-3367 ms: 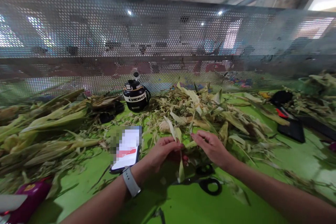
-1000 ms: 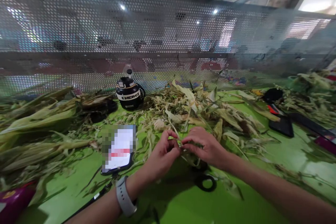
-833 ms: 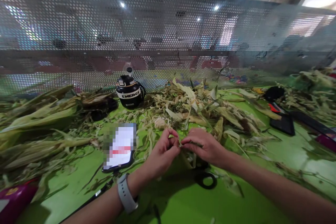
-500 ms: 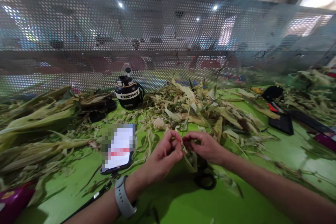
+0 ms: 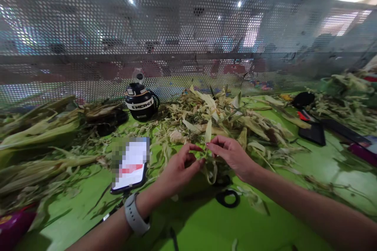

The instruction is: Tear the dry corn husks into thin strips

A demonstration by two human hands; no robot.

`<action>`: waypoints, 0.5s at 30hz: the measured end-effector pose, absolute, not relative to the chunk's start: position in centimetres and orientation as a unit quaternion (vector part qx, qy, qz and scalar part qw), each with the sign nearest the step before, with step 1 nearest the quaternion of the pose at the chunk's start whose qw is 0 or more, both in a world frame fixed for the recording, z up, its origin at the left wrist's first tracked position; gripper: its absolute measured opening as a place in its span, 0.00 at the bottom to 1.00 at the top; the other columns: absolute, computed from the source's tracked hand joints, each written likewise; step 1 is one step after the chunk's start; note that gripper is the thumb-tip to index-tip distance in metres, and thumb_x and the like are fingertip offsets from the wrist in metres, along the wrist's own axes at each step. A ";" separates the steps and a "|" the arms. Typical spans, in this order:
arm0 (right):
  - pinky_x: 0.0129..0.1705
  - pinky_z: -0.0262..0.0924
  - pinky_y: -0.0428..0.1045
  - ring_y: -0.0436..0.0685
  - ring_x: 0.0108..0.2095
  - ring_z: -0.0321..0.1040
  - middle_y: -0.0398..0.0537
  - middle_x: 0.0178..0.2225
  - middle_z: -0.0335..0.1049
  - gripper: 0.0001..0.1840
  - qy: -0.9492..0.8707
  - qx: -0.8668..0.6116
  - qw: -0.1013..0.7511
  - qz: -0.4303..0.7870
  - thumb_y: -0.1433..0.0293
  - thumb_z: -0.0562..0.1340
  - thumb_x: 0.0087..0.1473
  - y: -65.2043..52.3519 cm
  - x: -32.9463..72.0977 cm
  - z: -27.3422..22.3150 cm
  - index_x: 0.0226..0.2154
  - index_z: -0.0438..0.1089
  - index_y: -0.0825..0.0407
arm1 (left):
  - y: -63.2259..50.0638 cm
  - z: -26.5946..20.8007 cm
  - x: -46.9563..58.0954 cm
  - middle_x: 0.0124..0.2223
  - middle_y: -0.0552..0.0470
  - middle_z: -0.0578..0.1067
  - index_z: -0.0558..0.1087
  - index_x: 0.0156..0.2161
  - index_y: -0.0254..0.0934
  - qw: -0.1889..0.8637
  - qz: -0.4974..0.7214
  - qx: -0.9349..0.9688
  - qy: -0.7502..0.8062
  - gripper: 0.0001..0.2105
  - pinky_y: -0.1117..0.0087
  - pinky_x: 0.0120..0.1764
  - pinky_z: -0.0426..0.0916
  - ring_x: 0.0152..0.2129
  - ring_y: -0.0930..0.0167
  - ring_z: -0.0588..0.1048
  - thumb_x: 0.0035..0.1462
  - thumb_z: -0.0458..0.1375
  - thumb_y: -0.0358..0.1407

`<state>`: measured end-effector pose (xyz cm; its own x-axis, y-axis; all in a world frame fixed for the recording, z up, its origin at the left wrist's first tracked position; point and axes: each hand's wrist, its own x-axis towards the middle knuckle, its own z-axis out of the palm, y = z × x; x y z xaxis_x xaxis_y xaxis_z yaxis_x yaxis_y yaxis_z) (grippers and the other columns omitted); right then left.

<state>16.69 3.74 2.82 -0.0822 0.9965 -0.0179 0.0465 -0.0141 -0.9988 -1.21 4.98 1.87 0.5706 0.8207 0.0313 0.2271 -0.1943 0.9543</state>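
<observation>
My left hand (image 5: 185, 164), with a pale watch band (image 5: 135, 215) at its wrist, pinches a strip of corn husk (image 5: 212, 172) near the middle of the view. Close on its right, my right hand (image 5: 229, 153) grips the same pale strip between thumb and fingers. One end of the strip stands up above the fingertips and a loop of it hangs below. Under the hands lie black-handled scissors (image 5: 228, 199), their blades dark and partly in shadow on the green tabletop (image 5: 206, 225).
A pile of husk scraps (image 5: 218, 113) lies behind the hands, more husks (image 5: 44, 137) at left. A lit phone (image 5: 131, 164), a black jug (image 5: 141, 102) lettered ENERGY and a dark phone (image 5: 312, 133) rest on the table. A perforated metal screen (image 5: 182, 39) stands behind.
My right hand has turned and risen slightly, and the husk strip now stands up above the fingers. Below, the scissors handle shows more fully. The view has shifted a little.
</observation>
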 end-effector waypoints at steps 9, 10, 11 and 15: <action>0.27 0.53 0.45 0.47 0.22 0.56 0.39 0.21 0.61 0.15 -0.561 -0.484 0.479 0.471 0.58 0.63 0.48 3.7 16.8 2.6 0.25 0.66 0.53 | 5.1 1.7 -1.0 0.29 0.54 0.70 0.66 0.38 0.36 0.592 0.272 0.693 0.309 0.10 0.73 0.29 0.61 0.24 0.75 0.66 0.59 0.51 0.41; 0.27 0.54 0.45 0.48 0.23 0.57 0.39 0.21 0.61 0.15 -0.576 -0.484 0.474 0.457 0.59 0.63 0.49 3.8 16.9 2.5 0.25 0.66 0.53 | 5.2 1.7 -1.0 0.30 0.54 0.69 0.65 0.37 0.36 0.594 0.281 0.690 0.304 0.10 0.73 0.30 0.62 0.25 0.75 0.66 0.58 0.52 0.41; 0.28 0.54 0.45 0.48 0.23 0.57 0.39 0.22 0.62 0.14 -0.597 -0.483 0.464 0.441 0.59 0.63 0.49 4.0 17.0 2.4 0.26 0.66 0.53 | 5.2 1.7 -1.0 0.30 0.55 0.68 0.65 0.36 0.36 0.595 0.289 0.688 0.299 0.09 0.72 0.32 0.62 0.26 0.74 0.66 0.58 0.52 0.41; 0.32 0.58 0.47 0.51 0.28 0.63 0.42 0.27 0.67 0.13 -0.682 -0.469 0.396 0.397 0.60 0.64 0.50 4.3 17.4 2.0 0.31 0.67 0.53 | 5.6 1.5 -1.3 0.30 0.55 0.67 0.65 0.35 0.36 0.592 0.293 0.691 0.294 0.08 0.71 0.34 0.62 0.28 0.73 0.65 0.58 0.51 0.40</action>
